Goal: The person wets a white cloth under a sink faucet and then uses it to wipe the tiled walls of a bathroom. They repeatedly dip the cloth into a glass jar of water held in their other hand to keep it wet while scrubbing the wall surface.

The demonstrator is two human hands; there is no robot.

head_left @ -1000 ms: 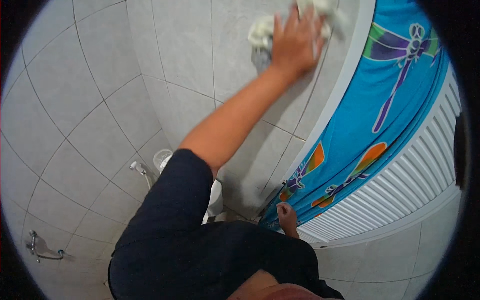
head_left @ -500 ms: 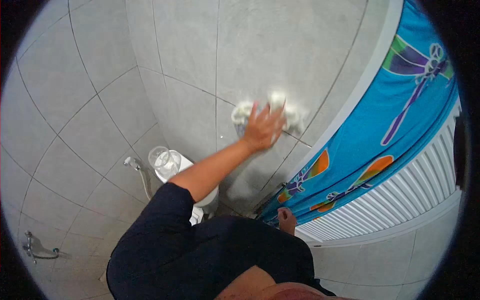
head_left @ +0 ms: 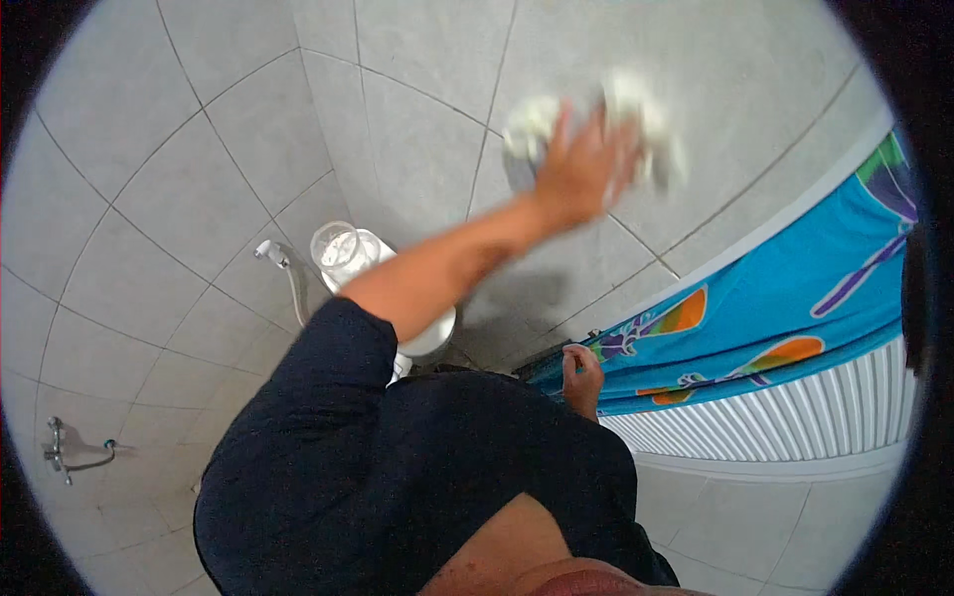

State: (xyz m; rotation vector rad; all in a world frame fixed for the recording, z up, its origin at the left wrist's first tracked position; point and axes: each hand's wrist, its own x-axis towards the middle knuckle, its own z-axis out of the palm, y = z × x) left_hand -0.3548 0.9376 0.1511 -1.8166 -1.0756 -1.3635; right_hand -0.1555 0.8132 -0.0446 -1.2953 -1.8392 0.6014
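The cream-white rag [head_left: 641, 99] sits higher against the tiled wall [head_left: 715, 60] than half a second ago, when it lay across the slanting grout line [head_left: 437, 100]; now most of it is above that line, though lower than a second ago. The whole view has swung too, so the blue dragonfly-print cloth [head_left: 755, 308], draped over the white louvred door [head_left: 765, 427], lies flatter in it. In effect, the rag is being worked up and down one stretch of tile, now over a patch between its last two positions.

Taking the dragonfly-print cloth as landmark, the rag is above and left of it, apart from it. The left hand [head_left: 584, 171] bears on the rag with fingers spread, not pinching; blur hides how firmly it presses. The right hand [head_left: 583, 380] is beside the cloth's lower left end, loosely curled, thumb and finger apart, seemingly with nothing in it; whether it touches the cloth cannot be told.

Farther left of the cloth are a white toilet [head_left: 432, 338], a clear plastic tub [head_left: 338, 255] and a white hand sprayer [head_left: 270, 251]. No brand, label or writing can be read anywhere.
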